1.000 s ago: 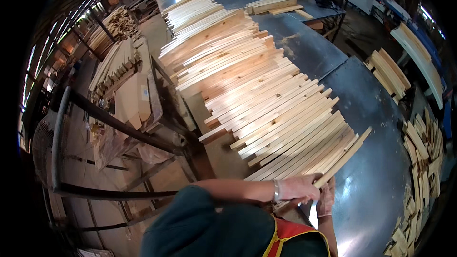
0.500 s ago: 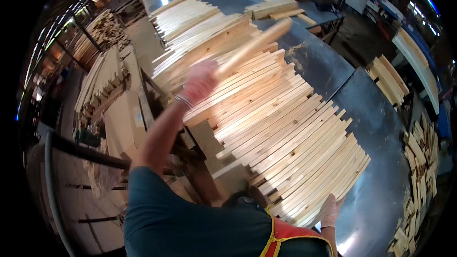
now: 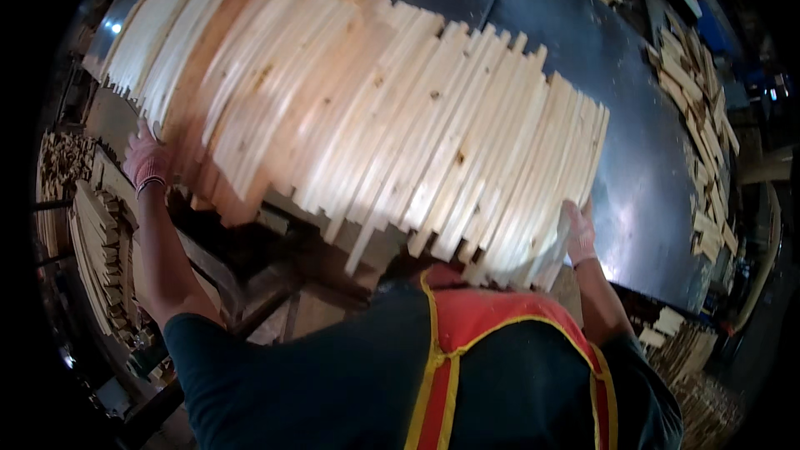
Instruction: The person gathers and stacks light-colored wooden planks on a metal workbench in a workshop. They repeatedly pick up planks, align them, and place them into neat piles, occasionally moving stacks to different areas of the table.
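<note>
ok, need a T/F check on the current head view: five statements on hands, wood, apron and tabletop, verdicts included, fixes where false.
1. The left hand and right hand are both gloved. True.
2. The right hand is at the left end of the row of wooden strips. False: it is at the right end.
3. The strips lie side by side. True.
4. Their near ends line up flush. False: they are staggered.
5. The apron is red with yellow edging, and the tabletop is dark. True.
</note>
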A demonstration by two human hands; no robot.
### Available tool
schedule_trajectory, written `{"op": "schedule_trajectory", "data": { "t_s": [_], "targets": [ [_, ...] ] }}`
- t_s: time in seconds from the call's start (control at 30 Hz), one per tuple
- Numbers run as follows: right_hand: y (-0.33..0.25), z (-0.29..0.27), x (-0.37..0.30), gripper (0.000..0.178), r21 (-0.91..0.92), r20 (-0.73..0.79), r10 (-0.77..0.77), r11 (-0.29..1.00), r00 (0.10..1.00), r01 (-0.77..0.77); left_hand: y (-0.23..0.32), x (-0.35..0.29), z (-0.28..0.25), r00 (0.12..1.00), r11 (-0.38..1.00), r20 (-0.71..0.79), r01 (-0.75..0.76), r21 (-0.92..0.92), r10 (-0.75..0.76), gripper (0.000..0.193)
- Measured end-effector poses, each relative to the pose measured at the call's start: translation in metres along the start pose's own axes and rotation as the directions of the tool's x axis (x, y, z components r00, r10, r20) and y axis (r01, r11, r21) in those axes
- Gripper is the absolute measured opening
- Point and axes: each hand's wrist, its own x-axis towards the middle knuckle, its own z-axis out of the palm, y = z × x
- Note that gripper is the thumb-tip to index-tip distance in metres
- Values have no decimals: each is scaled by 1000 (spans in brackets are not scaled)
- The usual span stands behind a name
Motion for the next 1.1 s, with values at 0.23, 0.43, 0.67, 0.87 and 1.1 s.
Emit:
{"op": "schedule_trajectory", "data": {
  "t_s": [0.23,0.43,0.67,0.87,1.1],
  "targets": [
    [-1,8,-5,95,26,-72,26,999,997,-25,85,-247,-15,909,833,-408,-289,-471,85,80],
    [7,3,2,94,78,-48,56,996,997,-52,147,-440,68,793,-236,607,581,-779,-50,77],
    [0,-5,-9,90,-41,28,-40,998,999,42,204,-461,54,730,-493,684,599,-631,11,58],
    [-37,-37,14,83,263,150,123,952,981,-160,233,-540,0,625,-545,748,717,-435,225,37],
    [-71,-106,75,68,31,305,64,997,950,-77,289,-516,-47,724,291,233,46,-956,649,45]
  ]
}}
